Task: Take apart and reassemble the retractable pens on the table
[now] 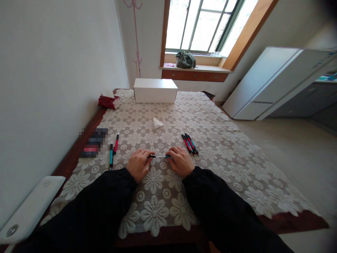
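Both hands low over the middle of the bench (226, 165), resting on its lace flower-pattern cloth (158, 207), black sleeves reaching in from below. Left hand (138, 163) curled with fingers (146, 153) pinched together on the dark end of a thin pen (159, 156); right hand (180, 161) likewise curled, fingers (173, 153) clamped on the teal end of the same pen. Pen lying level between the two hands, a pale thin middle part showing in the gap; whether one piece or pulled partly apart, cannot tell. Just right of the right hand, a small bunch of pens (190, 143), red, teal and black, lying side by side and touching each other. Left of the left hand, two loose pens: a teal-and-black pen (111, 155) and beside it a red-and-black pen (116, 143), both pointing away from the person. Further left, near the bench edge, a dark blurred object (94, 143). Beyond the hands, a crumpled white scrap (158, 122) on the cloth. At the far end, a white box (155, 90), with a red tissue pack (108, 101) to its left. At the near left corner, a flat white device (31, 207). Window (205, 24) behind, a green bag (185, 59) on its sill
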Demonstrator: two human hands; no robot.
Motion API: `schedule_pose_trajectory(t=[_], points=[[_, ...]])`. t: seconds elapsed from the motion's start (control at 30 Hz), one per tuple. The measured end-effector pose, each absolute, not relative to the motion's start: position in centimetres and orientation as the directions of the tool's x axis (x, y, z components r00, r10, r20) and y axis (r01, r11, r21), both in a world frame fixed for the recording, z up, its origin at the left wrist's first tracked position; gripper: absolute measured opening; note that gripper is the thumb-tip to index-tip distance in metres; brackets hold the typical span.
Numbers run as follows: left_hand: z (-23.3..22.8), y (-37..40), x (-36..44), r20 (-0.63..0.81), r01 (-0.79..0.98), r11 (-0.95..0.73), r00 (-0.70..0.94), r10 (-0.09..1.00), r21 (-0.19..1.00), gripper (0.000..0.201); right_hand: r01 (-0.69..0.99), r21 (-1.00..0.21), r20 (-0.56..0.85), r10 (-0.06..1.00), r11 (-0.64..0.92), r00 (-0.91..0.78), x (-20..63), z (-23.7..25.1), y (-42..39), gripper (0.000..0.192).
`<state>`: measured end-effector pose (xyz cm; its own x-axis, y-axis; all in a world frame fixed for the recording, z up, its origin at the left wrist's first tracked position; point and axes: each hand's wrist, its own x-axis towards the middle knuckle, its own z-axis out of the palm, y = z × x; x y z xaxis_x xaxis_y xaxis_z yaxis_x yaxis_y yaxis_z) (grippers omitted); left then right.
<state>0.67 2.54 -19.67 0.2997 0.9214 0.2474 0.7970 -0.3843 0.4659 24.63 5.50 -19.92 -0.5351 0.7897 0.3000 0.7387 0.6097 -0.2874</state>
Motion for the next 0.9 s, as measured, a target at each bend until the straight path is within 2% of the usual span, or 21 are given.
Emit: schedule_pose_trajectory(t=[0.1,0.23,0.47,0.63,0.77,0.9], points=[[-19.7,2.5,0.6,0.245,0.804,-0.407,0.329,0.912,0.433,0.031,0.716,-0.279,0.285,0.767,0.640,-0.574,25.1,-19.8,5.8,0.015],[-19.5,2.5,0.6,0.234,0.801,-0.433,0.366,0.901,0.413,0.028,0.684,-0.267,0.277,0.734,0.679,-0.620,25.9,-19.5,6.4,0.019],[-19.6,2.5,0.6,0.246,0.812,-0.417,0.342,0.907,0.408,0.026,0.707,-0.284,0.342,0.757,0.648,-0.556,27.0,-19.9,7.3,0.022],[-19.6,2.5,0.7,0.278,0.744,-0.496,0.412,0.868,0.447,0.025,0.585,-0.299,0.446,0.653,0.753,-0.612,25.4,-19.9,6.3,0.026],[-19.5,2.5,0.8,0.302,0.691,-0.531,0.437,0.848,0.491,0.024,0.567,-0.274,0.389,0.629,0.777,-0.673,24.2,-20.0,5.3,0.019],[-19.5,2.4,0.8,0.294,0.696,-0.502,0.407,0.865,0.513,0.023,0.620,-0.275,0.326,0.678,0.735,-0.659,24.3,-20.0,5.4,0.021]])
